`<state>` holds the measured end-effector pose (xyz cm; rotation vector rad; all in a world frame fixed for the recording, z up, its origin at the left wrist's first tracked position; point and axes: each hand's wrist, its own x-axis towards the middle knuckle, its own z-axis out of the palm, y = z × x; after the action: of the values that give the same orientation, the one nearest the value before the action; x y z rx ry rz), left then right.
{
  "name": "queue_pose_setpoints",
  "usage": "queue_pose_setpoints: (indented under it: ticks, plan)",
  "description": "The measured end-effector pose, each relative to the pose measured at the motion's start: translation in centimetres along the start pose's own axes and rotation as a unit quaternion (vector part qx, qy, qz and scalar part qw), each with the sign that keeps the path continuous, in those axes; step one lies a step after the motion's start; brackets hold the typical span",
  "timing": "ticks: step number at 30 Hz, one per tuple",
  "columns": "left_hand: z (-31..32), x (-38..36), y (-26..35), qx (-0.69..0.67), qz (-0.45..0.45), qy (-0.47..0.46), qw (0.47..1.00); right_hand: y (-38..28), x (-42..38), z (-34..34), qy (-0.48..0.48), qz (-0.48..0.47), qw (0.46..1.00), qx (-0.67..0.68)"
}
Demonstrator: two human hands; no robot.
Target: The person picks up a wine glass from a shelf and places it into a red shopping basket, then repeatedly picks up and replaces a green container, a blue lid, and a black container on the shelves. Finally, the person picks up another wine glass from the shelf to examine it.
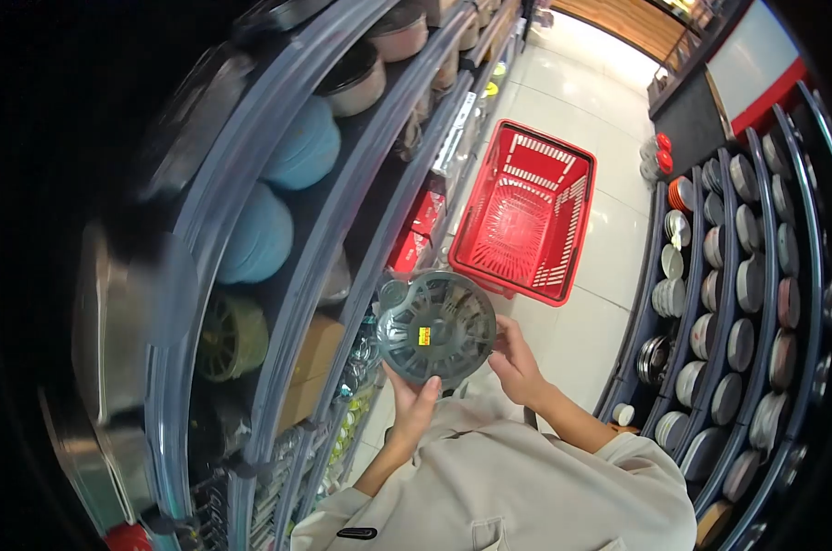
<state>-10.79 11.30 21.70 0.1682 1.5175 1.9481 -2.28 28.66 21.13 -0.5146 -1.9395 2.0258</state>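
A round grey-green see-through plastic container (453, 321) with a spoke pattern and a small loop at its edge is held up in front of my body. A yellow sticker (424, 336) is on its face. My left hand (410, 404) grips its lower edge, thumb on the near face. At the right rim, my right hand (514, 365) is closed with its fingers against the edge, partly hidden behind it. Just beyond the container, a red shopping basket (583, 220) stands on the floor with nothing visible inside.
Shelves (283, 376) on the left carry blue round items (255, 234), a yellowish spoked container (232, 335), lidded tubs (352, 83) and a cardboard box (310, 363). Shelves on the right hold many stacked plates (668, 297). A tiled floor (581, 106) runs between them.
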Motion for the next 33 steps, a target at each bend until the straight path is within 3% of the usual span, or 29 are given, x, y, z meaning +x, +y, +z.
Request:
queue_pose_setpoints:
  ticks: [2, 6, 8, 10, 12, 13, 15, 18, 20, 23, 26, 33]
  plan:
    - [1.6, 2.1, -0.8, 0.047, 0.021, -0.037, 0.998, 0.9, 0.9, -1.1, 0.049, 0.042, 0.997, 0.05]
    - [6.4, 5.4, -3.1, -0.011, -0.014, -0.069, 0.997, 1.8, 3.1, -4.2, 0.172, 0.116, 0.969, 0.137]
    - [8.0, 7.3, -4.0, 0.011, -0.09, -0.107, 0.99, 3.3, 4.5, -6.7, 0.21, 0.106, 0.96, 0.155]
    - [9.2, 9.0, -4.9, 0.054, -0.079, -0.098, 0.991, 4.4, 5.9, -9.7, 0.245, 0.163, 0.947, 0.128]
    - [9.3, 10.7, -6.6, 0.107, -0.199, -0.137, 0.964, 5.9, 8.0, -12.6, 0.266, 0.164, 0.942, 0.123]
    - [9.6, 10.8, -7.4, 0.115, -0.153, -0.103, 0.976, 6.4, 8.9, -13.9, 0.275, 0.18, 0.94, 0.092]
    - [9.3, 12.2, -7.3, 0.125, -0.185, -0.108, 0.969, 8.1, 11.3, -16.5, 0.286, 0.214, 0.934, 0.024]
    - [9.6, 14.1, -5.9, 0.147, -0.21, -0.084, 0.963, 13.8, 14.8, -20.4, 0.241, 0.254, 0.93, -0.112]
    - [10.0, 14.8, -5.2, 0.168, -0.163, -0.046, 0.971, 15.4, 17.6, -21.7, 0.192, 0.291, 0.92, -0.18]
    - [10.1, 15.2, -5.0, 0.183, -0.174, -0.004, 0.968, 20.3, 20.6, -23.1, 0.114, 0.32, 0.931, -0.135]
    - [10.0, 15.0, -5.0, 0.194, -0.174, 0.029, 0.965, 24.9, 21.8, -23.3, 0.091, 0.373, 0.903, -0.191]
    - [9.5, 14.7, -4.8, 0.185, -0.147, 0.109, 0.965, 32.2, 22.6, -24.4, 0.039, 0.395, 0.917, -0.047]
